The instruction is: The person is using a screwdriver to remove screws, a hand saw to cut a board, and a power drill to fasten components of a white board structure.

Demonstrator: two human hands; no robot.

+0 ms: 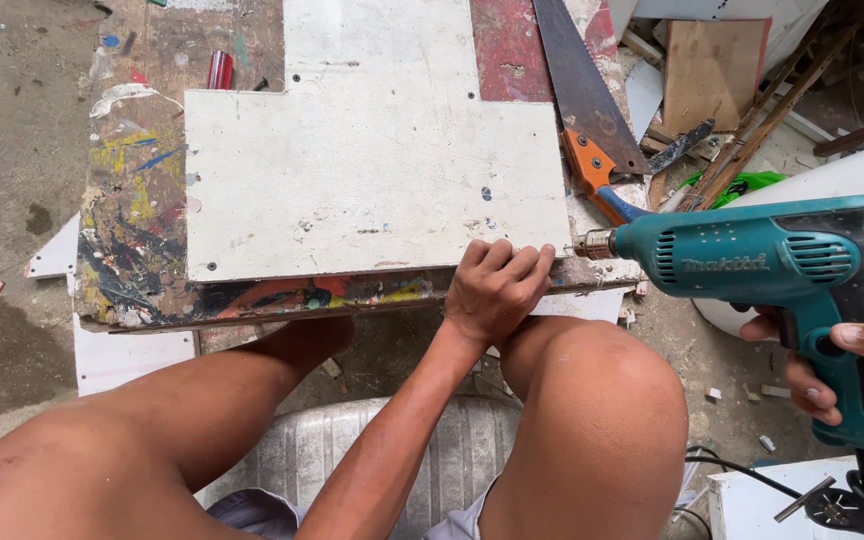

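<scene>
My left hand (495, 290) rests curled on the near right corner of a white cut-out panel (372, 170), fingers pinched at its edge; whether it holds something small I cannot tell. The panel lies on a paint-stained wooden board (137, 250). My right hand (857, 375) grips the handle of a teal electric drill (752, 260), held level with its chuck (594, 244) pointing left at the panel's right corner, just beside my left fingertips.
A handsaw (587, 105) with an orange and blue handle lies at the board's right side. A red can (220, 70) sits at the far left. Wood scraps and sticks (742, 110) are piled at the right. My bare knees (592, 400) are below the board. A black cord (752, 475) trails near the floor.
</scene>
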